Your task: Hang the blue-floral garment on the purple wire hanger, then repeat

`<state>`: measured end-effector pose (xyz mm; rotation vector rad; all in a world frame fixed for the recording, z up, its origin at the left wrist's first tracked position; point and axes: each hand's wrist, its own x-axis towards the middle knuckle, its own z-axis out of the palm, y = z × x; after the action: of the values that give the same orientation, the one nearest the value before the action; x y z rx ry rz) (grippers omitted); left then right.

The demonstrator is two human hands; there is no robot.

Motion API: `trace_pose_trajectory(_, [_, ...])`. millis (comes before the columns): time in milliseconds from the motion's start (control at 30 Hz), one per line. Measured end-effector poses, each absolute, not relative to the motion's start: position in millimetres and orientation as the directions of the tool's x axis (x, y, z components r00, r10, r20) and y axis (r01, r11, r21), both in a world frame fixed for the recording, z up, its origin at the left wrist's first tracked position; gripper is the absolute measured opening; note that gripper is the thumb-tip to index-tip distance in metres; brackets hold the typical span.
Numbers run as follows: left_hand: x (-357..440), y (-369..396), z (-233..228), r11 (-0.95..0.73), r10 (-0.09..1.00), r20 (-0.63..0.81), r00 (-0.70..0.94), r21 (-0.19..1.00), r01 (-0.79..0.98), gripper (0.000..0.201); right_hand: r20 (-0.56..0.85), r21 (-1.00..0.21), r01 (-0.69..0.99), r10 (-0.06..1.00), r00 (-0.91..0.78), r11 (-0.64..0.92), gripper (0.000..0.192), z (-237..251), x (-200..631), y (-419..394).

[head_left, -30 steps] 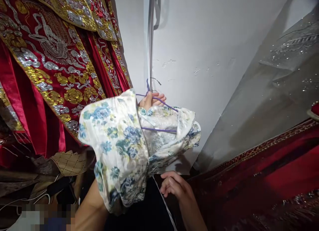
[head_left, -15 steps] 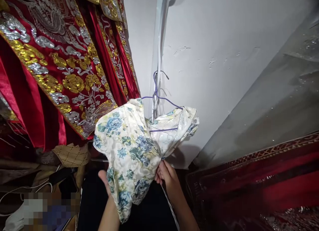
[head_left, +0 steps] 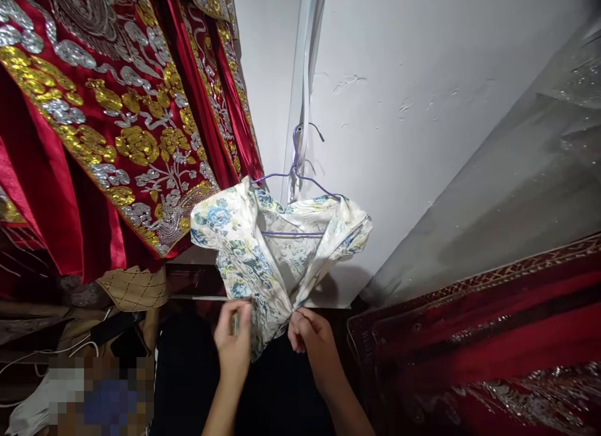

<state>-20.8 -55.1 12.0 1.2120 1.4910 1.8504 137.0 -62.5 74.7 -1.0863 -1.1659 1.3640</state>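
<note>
A white blouse (head_left: 244, 248) with blue and green flowers hangs from a thin purple wire hanger (head_left: 295, 168). Its crossed front leaves a deep V neck, with the inner back showing through. My right hand (head_left: 312, 332) is closed, thumb and fingers pinching the front edge at the bottom of the V. On the other side, my left hand (head_left: 235, 336) has thumb and forefinger drawn together at the blouse's left side, slightly blurred. The exact bit of cloth between those fingertips is hard to make out.
Red garments (head_left: 136, 129) with gold and silver sequins hang at left. A white strap (head_left: 305, 66) runs down the pale wall (head_left: 399, 110) to the hanger. At right are clear plastic sheeting (head_left: 507, 166) and a dark red garment (head_left: 493, 336). Cables (head_left: 84, 347) lie lower left.
My left hand has come from under the blouse to its left side, its fingers closing. The blouse has swung to face me, its neckline more spread. My right hand keeps its pinch.
</note>
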Motion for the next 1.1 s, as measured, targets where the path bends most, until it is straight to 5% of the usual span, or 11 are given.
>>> trace_pose_trajectory(100, [4, -65, 24, -0.396, 0.868, 0.444, -0.223, 0.889, 0.229, 0.015, -0.046, -0.996, -0.063, 0.983, -0.180, -0.058, 0.038, 78, 133, -60])
trace_pose_trajectory(233, [20, -60, 30, -0.447, 0.843, 0.493, -0.215, 0.864, 0.231, 0.025, -0.067, -0.998, 0.012, 0.969, -0.236, -0.066, 0.035, 89, 135, -57])
trace_pose_trajectory(333, [23, -49, 31, -0.474, 0.841, 0.513, -0.175, 0.852, 0.221, 0.011, -0.058, -0.998, 0.054, 0.965, -0.257, -0.046, 0.028, 106, 142, -47])
trace_pose_trajectory(500, [33, -38, 31, -0.462, 0.865, 0.495, -0.081, 0.849, 0.256, 0.010, 0.140, -0.989, -0.044, 0.990, -0.022, 0.139, 0.026, 169, 159, 11])
trace_pose_trajectory(667, [33, -24, 22, -0.428, 0.895, 0.446, 0.018, 0.846, 0.319, 0.016, 0.290, -0.937, -0.200, 0.957, 0.007, 0.285, 0.021, 246, 164, 62])
trace_pose_trajectory(833, [13, -1, 52, -0.409, 0.909, 0.409, 0.076, 0.846, 0.341, 0.011, 0.347, -0.934, -0.126, 0.933, -0.094, 0.334, 0.022, 247, 154, 50])
trace_pose_trajectory(900, [4, 9, 89, -0.494, 0.865, 0.496, 0.078, 0.812, 0.311, 0.012, 0.357, -0.934, -0.067, 0.924, -0.135, 0.351, 0.022, 237, 149, 41])
trace_pose_trajectory(1033, [-5, 33, 180, -0.747, 0.589, 0.808, -0.028, 0.557, 0.363, 0.034, 0.396, -0.918, -0.040, 0.907, -0.144, 0.394, 0.023, 230, 142, 35])
trace_pose_trajectory(1100, [-5, 43, 213, -0.773, 0.529, 0.846, 0.076, 0.443, 0.454, 0.023, 0.425, -0.905, -0.035, 0.896, -0.134, 0.424, 0.025, 232, 142, 38])
